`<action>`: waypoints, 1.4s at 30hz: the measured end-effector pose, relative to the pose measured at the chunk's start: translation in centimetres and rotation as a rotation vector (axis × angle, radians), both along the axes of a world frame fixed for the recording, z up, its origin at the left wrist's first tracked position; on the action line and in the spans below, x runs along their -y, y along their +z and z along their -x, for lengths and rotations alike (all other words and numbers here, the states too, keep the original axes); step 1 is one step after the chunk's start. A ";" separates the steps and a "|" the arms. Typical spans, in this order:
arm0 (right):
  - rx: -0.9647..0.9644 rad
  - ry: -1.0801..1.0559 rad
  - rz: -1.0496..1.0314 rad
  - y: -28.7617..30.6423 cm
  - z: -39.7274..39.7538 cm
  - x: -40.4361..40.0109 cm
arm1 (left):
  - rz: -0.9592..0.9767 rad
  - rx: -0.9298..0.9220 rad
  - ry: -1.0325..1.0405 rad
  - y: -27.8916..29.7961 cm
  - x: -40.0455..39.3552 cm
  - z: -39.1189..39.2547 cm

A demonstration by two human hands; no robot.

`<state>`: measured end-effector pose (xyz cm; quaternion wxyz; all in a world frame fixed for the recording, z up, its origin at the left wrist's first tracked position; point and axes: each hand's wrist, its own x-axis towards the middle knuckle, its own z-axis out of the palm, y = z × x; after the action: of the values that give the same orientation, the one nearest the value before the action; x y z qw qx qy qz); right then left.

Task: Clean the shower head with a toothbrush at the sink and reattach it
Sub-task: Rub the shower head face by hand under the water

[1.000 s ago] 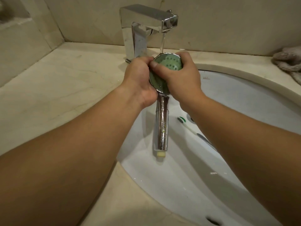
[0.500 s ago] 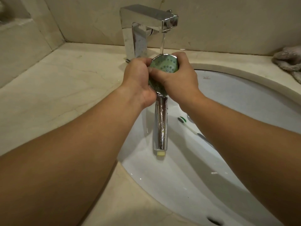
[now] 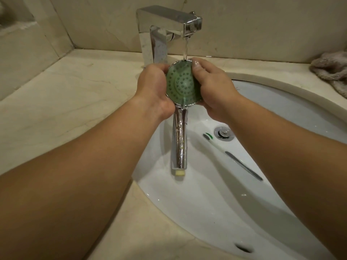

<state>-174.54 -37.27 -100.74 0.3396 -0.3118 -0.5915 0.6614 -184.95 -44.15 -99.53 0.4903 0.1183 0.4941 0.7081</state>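
Note:
The chrome shower head (image 3: 181, 85) has a round green nozzle face turned toward me and a long handle hanging down over the basin. Water from the tap (image 3: 169, 25) runs onto its top edge. My left hand (image 3: 154, 89) grips the face's left rim. My right hand (image 3: 212, 89) holds the right rim, thumb lying on the upper right of the green face. The toothbrush (image 3: 232, 156), white with green bristles, lies loose in the sink, right of the handle.
The white oval sink (image 3: 216, 203) has a chrome drain plug (image 3: 223, 133) and an overflow hole (image 3: 243, 247) near me. Beige stone counter (image 3: 65, 109) surrounds it, with walls behind and left. A crumpled towel (image 3: 332, 72) lies at the far right.
My right thumb has slid from the left part of the green face to its upper right, uncovering most of the nozzles. The shower head stays under the running water.

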 end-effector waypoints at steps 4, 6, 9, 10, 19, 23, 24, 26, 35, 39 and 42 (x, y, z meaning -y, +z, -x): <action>-0.090 0.281 0.056 -0.5 -2.1 -1.5 | 0.001 0.035 0.036 -0.3 -0.2 0.5; -0.079 0.422 0.054 -0.8 -2.9 -2.4 | 0.023 0.043 0.041 -0.3 -0.2 0.4; -0.040 0.448 -0.011 -0.9 -3.0 -2.7 | 0.034 0.044 0.040 -0.4 -0.2 0.3; -0.039 0.419 -0.034 -1.0 -2.8 -2.6 | 0.032 0.046 0.042 -0.4 -0.2 0.4; 0.016 0.105 -0.194 -2.0 -0.3 -0.7 | 0.030 0.025 0.060 0.0 0.0 -0.3; -0.049 0.379 0.004 -1.1 -1.9 -2.5 | 0.021 0.038 0.052 0.0 0.1 -0.3; -0.051 0.372 0.010 -1.2 -2.1 -2.6 | 0.024 0.033 0.045 0.0 0.0 -0.4; -0.011 0.235 -0.078 -1.5 -1.7 -1.9 | 0.023 0.027 0.026 0.1 -0.1 -0.9; -0.078 0.245 0.029 -0.7 -1.2 -1.5 | -0.019 0.059 -0.018 0.1 0.0 -0.2; -0.028 -0.021 -0.067 -1.3 0.0 -0.4 | -0.027 0.064 -0.045 0.0 -0.3 -0.8; 0.019 -0.098 -0.104 -1.3 1.0 0.4 | -0.008 0.070 -0.023 -0.1 -0.3 -0.2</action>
<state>-175.57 -37.68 -102.09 0.3817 -0.3287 -0.6122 0.6095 -184.80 -43.85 -99.67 0.5150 0.1013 0.4722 0.7082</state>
